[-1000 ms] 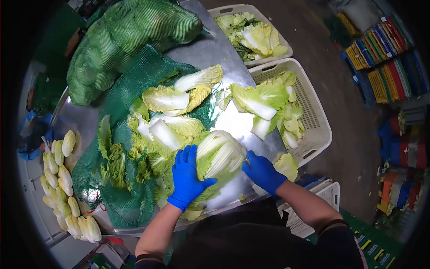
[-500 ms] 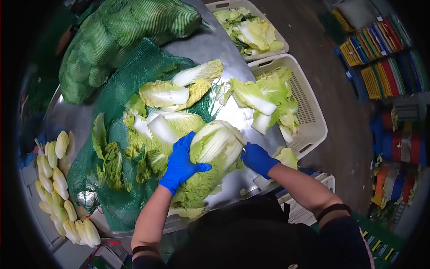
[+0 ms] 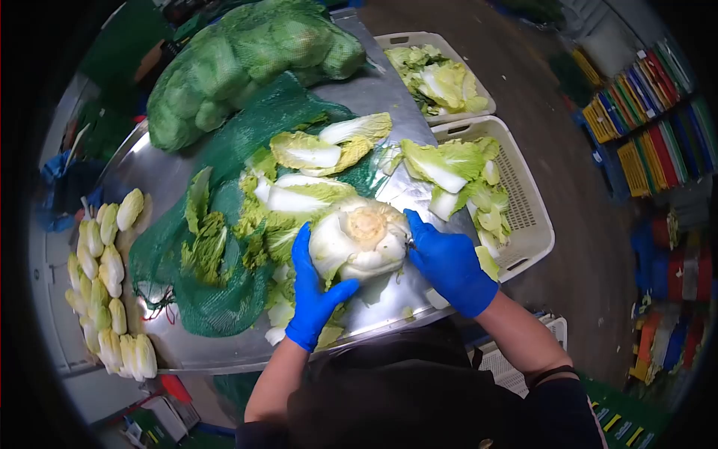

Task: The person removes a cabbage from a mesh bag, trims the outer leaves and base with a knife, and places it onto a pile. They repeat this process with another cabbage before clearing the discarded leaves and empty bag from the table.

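A napa cabbage (image 3: 357, 251) is tipped so that its pale, round root end faces up toward me. My left hand (image 3: 314, 288), in a blue glove, cups its left side with the thumb spread along the front. On the other side my right hand (image 3: 449, 262), also gloved in blue, is closed against the cabbage near the cut base. A small dark bit shows at its fingertips, too little to name. Loose cabbage leaves (image 3: 303, 196) lie just behind the head, on green netting (image 3: 224, 299) spread over the metal table (image 3: 396, 299).
A full net sack of cabbages (image 3: 247, 71) lies at the table's back. Trimmed heads (image 3: 112, 269) stand in rows at the left. Right of the table are a white crate (image 3: 527, 202) with leaves hanging over its rim and another leaf-filled crate (image 3: 482, 93).
The cabbage has been turned from lying lengthwise to root end up. Both hands shifted their hold around it, and the view has swung so the table appears farther right.
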{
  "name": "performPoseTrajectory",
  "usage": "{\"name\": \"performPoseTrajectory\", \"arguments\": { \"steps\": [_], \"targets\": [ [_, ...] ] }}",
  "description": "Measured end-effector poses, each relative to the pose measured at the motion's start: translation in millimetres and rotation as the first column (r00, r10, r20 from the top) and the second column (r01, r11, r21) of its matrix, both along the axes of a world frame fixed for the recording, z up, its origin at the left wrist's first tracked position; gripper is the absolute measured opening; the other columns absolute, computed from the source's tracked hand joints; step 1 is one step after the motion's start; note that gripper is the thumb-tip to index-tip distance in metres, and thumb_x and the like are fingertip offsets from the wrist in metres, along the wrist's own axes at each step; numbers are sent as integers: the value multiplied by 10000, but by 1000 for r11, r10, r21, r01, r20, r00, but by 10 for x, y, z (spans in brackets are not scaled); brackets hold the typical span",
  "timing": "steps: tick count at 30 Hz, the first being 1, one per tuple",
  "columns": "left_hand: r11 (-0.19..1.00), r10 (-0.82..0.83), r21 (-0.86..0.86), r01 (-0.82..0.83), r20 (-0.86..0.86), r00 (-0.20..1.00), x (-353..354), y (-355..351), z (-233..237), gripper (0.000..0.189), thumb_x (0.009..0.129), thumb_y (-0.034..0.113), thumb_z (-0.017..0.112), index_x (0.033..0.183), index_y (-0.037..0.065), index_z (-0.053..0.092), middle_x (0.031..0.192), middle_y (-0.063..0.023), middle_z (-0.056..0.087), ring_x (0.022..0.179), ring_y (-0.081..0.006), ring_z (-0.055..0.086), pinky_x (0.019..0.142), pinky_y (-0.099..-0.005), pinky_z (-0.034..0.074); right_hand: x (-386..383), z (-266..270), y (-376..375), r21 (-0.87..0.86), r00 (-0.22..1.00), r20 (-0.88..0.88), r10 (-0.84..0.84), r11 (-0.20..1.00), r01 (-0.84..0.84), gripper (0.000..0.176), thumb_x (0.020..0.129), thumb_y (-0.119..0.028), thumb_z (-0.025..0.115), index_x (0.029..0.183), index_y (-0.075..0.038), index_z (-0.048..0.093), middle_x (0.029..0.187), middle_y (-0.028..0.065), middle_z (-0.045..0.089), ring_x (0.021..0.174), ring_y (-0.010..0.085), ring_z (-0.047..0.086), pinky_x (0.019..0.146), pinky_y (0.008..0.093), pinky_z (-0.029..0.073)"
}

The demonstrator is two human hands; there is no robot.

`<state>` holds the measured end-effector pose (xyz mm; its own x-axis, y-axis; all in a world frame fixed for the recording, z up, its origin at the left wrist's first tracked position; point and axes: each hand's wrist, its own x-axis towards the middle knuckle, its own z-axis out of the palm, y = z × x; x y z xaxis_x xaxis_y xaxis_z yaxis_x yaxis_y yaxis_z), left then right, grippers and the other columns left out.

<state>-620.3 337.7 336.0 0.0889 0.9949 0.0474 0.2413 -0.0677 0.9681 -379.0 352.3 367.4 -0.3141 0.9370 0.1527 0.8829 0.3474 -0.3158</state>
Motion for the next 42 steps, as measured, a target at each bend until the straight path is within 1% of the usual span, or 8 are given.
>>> {"name": "performPoseTrajectory", "arguments": {
  "steps": [4,7,13,27,33,38,40,42],
  "targets": [
    [985,152,-120,-123,278,948,20,-141,-4,983,637,164,757,1418,-5,185,1393,-168,301,1278,-280,339,1083,-388,273,-101,273,-108,-97,994,-16,110,989,-112,566,790,-136,594,1312,-1,421,779,152,605,570,293,597,521,382,484],
    [968,246,-62,-243,53,968,39,-140,-99,983,622,128,749,1417,-5,187,1389,-172,304,1278,-285,335,1088,-384,262,-168,365,-166,-200,990,73,123,974,-106,564,790,-160,589,1307,-4,427,771,152,609,583,296,602,528,397,483],
    [944,329,2,-329,8,944,87,-111,-206,1019,622,209,810,1401,-34,199,1392,-190,290,1282,-300,319,1084,-377,257,0,310,291,-274,980,-70,184,941,-197,511,788,-198,556,1291,-149,483,787,138,635,630,314,619,568,418,491],
    [956,194,-276,-97,352,915,140,243,79,947,671,153,782,1398,-28,203,1346,-206,375,1216,-282,423,1037,-384,345,16,313,380,-394,980,-196,42,911,-118,478,767,-170,555,1245,-185,544,852,173,641,754,325,628,692,399,504],
    [909,413,-62,-412,10,911,126,-17,-135,1005,641,151,798,1418,-12,182,1446,-183,234,1328,-289,259,1110,-378,201,49,313,536,-479,975,-185,126,854,-201,406,790,-182,552,1194,-164,584,808,186,635,730,326,627,665,413,505],
    [903,428,2,-430,-106,898,-18,-82,-87,994,653,164,797,1417,-17,187,1458,-170,227,1340,-278,244,1115,-367,181,239,-1104,1160,-544,901,-429,-69,816,-196,216,781,-176,570,926,-45,662,837,199,649,774,329,633,701,394,501],
    [914,406,4,-406,-50,913,-125,-33,-51,984,657,163,794,1416,-17,193,1456,-172,235,1337,-276,252,1114,-368,185,335,-1325,1251,-504,959,-103,-264,845,179,214,780,-179,565,865,-1,650,828,221,642,769,336,630,697,388,494],
    [927,374,-7,-374,81,924,-183,-26,-61,951,663,148,784,1412,-11,220,1430,-172,294,1317,-272,292,1107,-364,205,288,-898,1026,-518,939,-119,-322,827,218,250,790,-210,582,905,2,649,828,225,641,777,332,633,690,388,491]
  ]
}}
